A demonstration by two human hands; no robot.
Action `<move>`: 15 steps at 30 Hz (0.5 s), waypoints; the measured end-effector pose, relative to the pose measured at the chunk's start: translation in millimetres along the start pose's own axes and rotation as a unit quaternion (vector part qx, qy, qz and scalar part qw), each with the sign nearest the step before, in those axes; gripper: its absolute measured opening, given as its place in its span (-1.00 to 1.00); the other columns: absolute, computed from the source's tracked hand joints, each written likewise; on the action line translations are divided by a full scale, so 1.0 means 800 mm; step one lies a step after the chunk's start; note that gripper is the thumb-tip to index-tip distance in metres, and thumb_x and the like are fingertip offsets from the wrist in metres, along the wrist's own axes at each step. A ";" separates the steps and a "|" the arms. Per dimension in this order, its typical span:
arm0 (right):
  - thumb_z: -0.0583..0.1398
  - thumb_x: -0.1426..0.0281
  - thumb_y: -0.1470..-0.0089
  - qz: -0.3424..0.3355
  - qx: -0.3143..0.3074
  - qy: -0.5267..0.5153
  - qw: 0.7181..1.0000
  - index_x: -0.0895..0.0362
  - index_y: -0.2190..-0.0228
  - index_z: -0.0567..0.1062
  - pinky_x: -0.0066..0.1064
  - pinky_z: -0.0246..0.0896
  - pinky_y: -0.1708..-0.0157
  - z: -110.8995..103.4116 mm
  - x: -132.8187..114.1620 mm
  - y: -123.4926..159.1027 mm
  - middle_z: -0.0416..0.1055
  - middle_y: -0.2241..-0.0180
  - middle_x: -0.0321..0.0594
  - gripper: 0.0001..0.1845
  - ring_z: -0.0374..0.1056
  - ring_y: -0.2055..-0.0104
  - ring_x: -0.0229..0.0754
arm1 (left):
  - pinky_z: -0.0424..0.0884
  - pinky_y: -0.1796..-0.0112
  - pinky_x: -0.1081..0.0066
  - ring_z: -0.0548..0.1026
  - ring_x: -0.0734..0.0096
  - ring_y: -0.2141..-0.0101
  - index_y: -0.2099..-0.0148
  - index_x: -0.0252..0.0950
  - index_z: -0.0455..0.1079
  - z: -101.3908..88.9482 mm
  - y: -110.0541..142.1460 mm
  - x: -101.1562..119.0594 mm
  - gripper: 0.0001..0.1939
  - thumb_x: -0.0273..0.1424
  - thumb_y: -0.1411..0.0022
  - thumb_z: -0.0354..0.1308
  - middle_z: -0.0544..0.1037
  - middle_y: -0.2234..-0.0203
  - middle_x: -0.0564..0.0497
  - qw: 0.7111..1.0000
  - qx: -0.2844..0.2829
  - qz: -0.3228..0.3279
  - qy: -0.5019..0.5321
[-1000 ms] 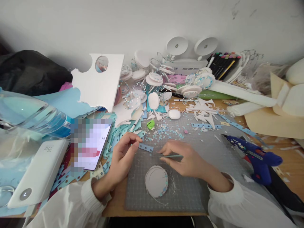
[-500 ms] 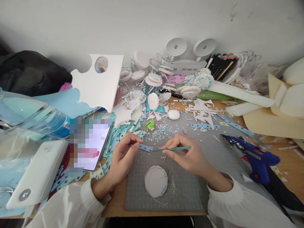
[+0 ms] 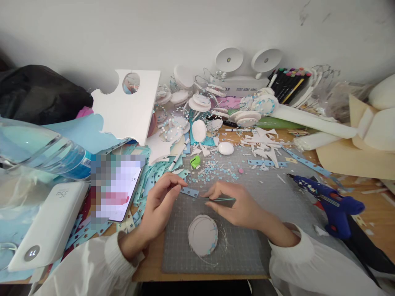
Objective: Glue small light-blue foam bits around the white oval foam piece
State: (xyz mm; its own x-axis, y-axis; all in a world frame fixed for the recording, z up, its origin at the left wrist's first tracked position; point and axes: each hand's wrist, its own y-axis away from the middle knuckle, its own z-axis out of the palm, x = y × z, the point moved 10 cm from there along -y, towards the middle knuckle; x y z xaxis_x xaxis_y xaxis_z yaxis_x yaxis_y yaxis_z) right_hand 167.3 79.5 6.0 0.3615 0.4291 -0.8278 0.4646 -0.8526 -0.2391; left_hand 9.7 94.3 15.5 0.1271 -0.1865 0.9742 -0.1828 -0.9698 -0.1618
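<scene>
My left hand (image 3: 160,203) pinches the end of a short blue punched paper strip (image 3: 189,192) just above the grey cutting mat (image 3: 243,246). My right hand (image 3: 236,205) is closed on thin green tweezers (image 3: 222,200), whose tip points left toward the strip. In front of both hands a white foam disc (image 3: 203,235) with tiny blue flowers on its right rim lies flat on the mat.
A blue glue gun (image 3: 331,204) lies at the right of the mat. A phone (image 3: 119,187), a white power bank (image 3: 49,224) and a clear water bottle (image 3: 37,150) crowd the left. Paper scraps, white discs, a cut white foam board (image 3: 129,105) and markers (image 3: 290,82) fill the back.
My right hand with the tweezers rose and turned, then came back down toward the strip's end. My left hand and the strip hardly moved.
</scene>
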 end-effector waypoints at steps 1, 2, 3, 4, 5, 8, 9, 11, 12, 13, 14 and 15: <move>0.23 0.49 -0.06 0.001 0.004 0.004 1.000 0.08 0.42 0.35 -0.36 0.30 0.25 0.000 0.001 0.000 0.50 0.33 -0.26 -0.87 0.43 0.27 -0.22 | 0.25 0.25 0.41 0.33 0.38 0.29 0.26 -0.25 0.43 0.000 0.000 0.001 -0.80 -0.46 -0.33 -0.03 0.38 0.35 0.03 1.000 0.000 0.001 0.001; 0.22 0.49 -0.06 0.002 0.007 0.009 1.000 0.08 0.42 0.35 -0.36 0.30 0.26 -0.001 0.003 0.000 0.50 0.34 -0.27 -0.87 0.43 0.27 -0.22 | 0.25 0.25 0.41 0.33 0.38 0.29 0.26 -0.25 0.43 0.000 0.000 0.001 -0.79 -0.46 -0.33 -0.03 0.38 0.35 0.03 1.000 0.001 0.002 0.003; 0.22 0.50 -0.06 0.005 0.010 0.013 1.000 0.07 0.43 0.35 -0.37 0.30 0.27 -0.001 0.004 0.000 0.49 0.35 -0.27 -0.87 0.43 0.28 -0.23 | 0.25 0.25 0.41 0.33 0.38 0.29 0.26 -0.25 0.43 0.000 0.000 0.001 -0.79 -0.46 -0.33 -0.03 0.39 0.35 0.03 1.000 0.002 0.003 0.004; 0.22 0.50 -0.06 0.008 0.012 0.014 1.000 0.07 0.43 0.35 -0.38 0.30 0.28 -0.001 0.005 0.000 0.49 0.36 -0.28 -0.87 0.43 0.29 -0.23 | 0.25 0.25 0.41 0.33 0.38 0.29 0.26 -0.25 0.43 0.000 0.000 0.001 -0.79 -0.46 -0.33 -0.03 0.39 0.35 0.03 1.000 0.003 0.004 0.005; 0.22 0.50 -0.06 0.010 0.016 0.012 1.000 0.07 0.44 0.35 -0.38 0.30 0.29 -0.002 0.006 0.000 0.49 0.38 -0.28 -0.87 0.43 0.30 -0.23 | 0.25 0.25 0.41 0.33 0.39 0.29 0.26 -0.25 0.43 0.000 0.000 0.001 -0.79 -0.46 -0.33 -0.03 0.39 0.35 0.03 1.000 0.004 0.004 0.006; 0.22 0.51 -0.06 0.016 0.027 -0.003 1.000 0.08 0.44 0.37 -0.41 0.31 0.31 -0.003 0.006 0.000 0.50 0.39 -0.30 -0.87 0.45 0.32 -0.25 | 0.25 0.26 0.42 0.33 0.39 0.30 0.26 -0.24 0.43 0.000 0.000 0.000 -0.79 -0.46 -0.33 -0.03 0.39 0.35 0.03 1.000 0.004 0.006 0.007; 0.22 0.51 -0.05 0.017 0.031 -0.011 0.999 0.08 0.45 0.37 -0.42 0.31 0.31 -0.004 0.006 -0.001 0.50 0.40 -0.30 -0.87 0.45 0.32 -0.26 | 0.25 0.26 0.42 0.33 0.39 0.30 0.26 -0.24 0.43 0.000 0.000 0.000 -0.80 -0.46 -0.33 -0.03 0.39 0.35 0.03 1.000 0.004 0.006 0.007; 0.23 0.51 -0.05 0.019 0.043 -0.032 0.998 0.08 0.45 0.37 -0.44 0.32 0.32 -0.007 0.003 -0.001 0.49 0.41 -0.30 -0.87 0.48 0.32 -0.26 | 0.25 0.26 0.42 0.33 0.40 0.30 0.26 -0.24 0.43 -0.001 0.001 -0.001 -0.80 -0.46 -0.33 -0.03 0.39 0.35 0.03 1.000 0.005 0.004 0.005; 0.24 0.51 -0.04 0.020 0.051 -0.046 0.997 0.08 0.46 0.37 -0.44 0.33 0.32 -0.010 0.002 -0.002 0.49 0.42 -0.31 -0.86 0.49 0.30 -0.25 | 0.25 0.26 0.42 0.33 0.39 0.30 0.26 -0.24 0.43 -0.001 0.001 -0.002 -0.80 -0.45 -0.33 -0.03 0.39 0.35 0.04 1.000 0.005 0.004 0.004; 0.24 0.51 -0.04 0.021 0.059 -0.059 0.996 0.08 0.46 0.37 -0.45 0.34 0.32 -0.014 0.000 -0.002 0.48 0.44 -0.31 -0.86 0.50 0.29 -0.24 | 0.25 0.25 0.41 0.33 0.39 0.30 0.26 -0.24 0.43 -0.001 0.001 -0.002 -0.80 -0.45 -0.33 -0.03 0.39 0.35 0.04 1.000 0.006 0.003 0.003; 0.25 0.50 -0.04 0.022 0.069 -0.071 0.995 0.08 0.46 0.36 -0.45 0.34 0.32 -0.018 -0.001 -0.002 0.47 0.45 -0.31 -0.85 0.51 0.28 -0.23 | 0.25 0.25 0.41 0.33 0.39 0.30 0.26 -0.24 0.43 -0.001 0.001 -0.002 -0.80 -0.45 -0.33 -0.03 0.39 0.35 0.04 1.000 0.006 0.002 0.002; 0.25 0.50 -0.04 0.022 0.077 -0.080 0.994 0.08 0.47 0.35 -0.45 0.34 0.32 -0.022 -0.002 -0.002 0.45 0.46 -0.31 -0.84 0.51 0.27 -0.22 | 0.25 0.25 0.41 0.33 0.39 0.30 0.26 -0.23 0.43 -0.001 0.001 -0.002 -0.80 -0.45 -0.33 -0.03 0.39 0.35 0.04 1.000 0.006 0.001 0.001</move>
State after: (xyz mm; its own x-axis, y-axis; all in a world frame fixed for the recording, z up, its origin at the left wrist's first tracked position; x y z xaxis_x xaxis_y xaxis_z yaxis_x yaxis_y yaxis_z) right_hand 180.1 85.3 16.7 0.2400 0.3477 -0.9064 0.3179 -0.9103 -0.2651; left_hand 8.2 94.1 14.0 0.1238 -0.1886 0.9742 -0.1706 -0.9712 -0.1663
